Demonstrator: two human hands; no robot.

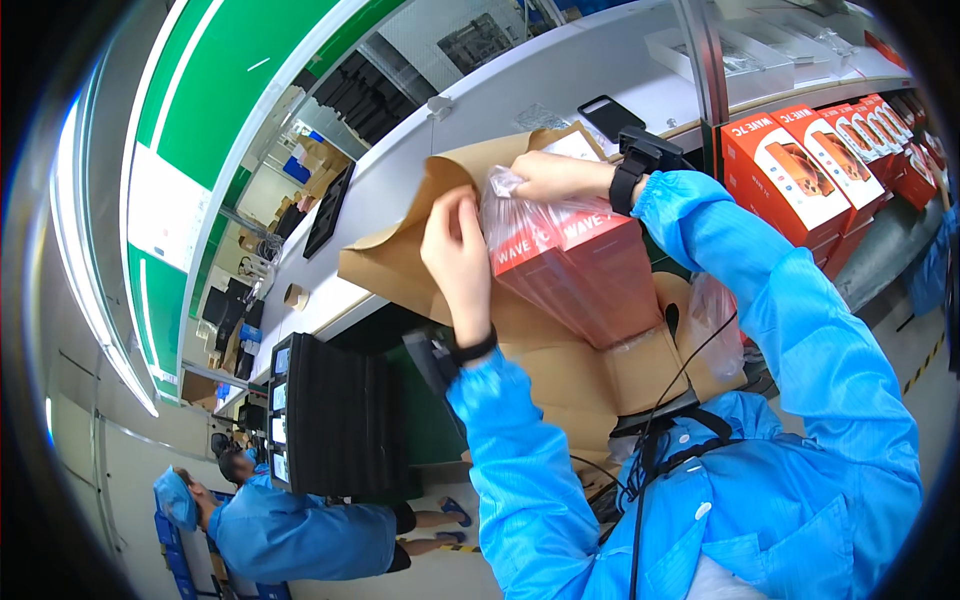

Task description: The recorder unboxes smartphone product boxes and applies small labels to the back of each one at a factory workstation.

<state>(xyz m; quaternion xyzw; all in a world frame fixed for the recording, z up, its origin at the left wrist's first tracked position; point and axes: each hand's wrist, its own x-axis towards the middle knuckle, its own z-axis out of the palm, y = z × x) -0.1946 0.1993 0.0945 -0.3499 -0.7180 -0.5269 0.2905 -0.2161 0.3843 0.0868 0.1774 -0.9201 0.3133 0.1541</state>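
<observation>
Red-and-white boxes (pixel 585 285), wrapped in a clear plastic bag (pixel 507 215), stand in an open brown cardboard carton (pixel 545 375) with its flaps spread. My right hand (pixel 555 178) is closed on the bunched top of the bag, above the boxes. Beside the bag's left edge is my left hand (pixel 455 255). Its fingers curl toward the thumb in a pinch; whatever lies between the tips cannot be made out. Black straps circle both wrists, each carrying a dark device.
More red-and-white boxes (pixel 785 175) are lined up at the right. A black tray-like thing (pixel 610 118) lies on the white bench behind the carton. Black stacked cases (pixel 340 415) stand left. A black cable (pixel 690 365) hangs before me. A person in blue (pixel 300 535) is at lower left.
</observation>
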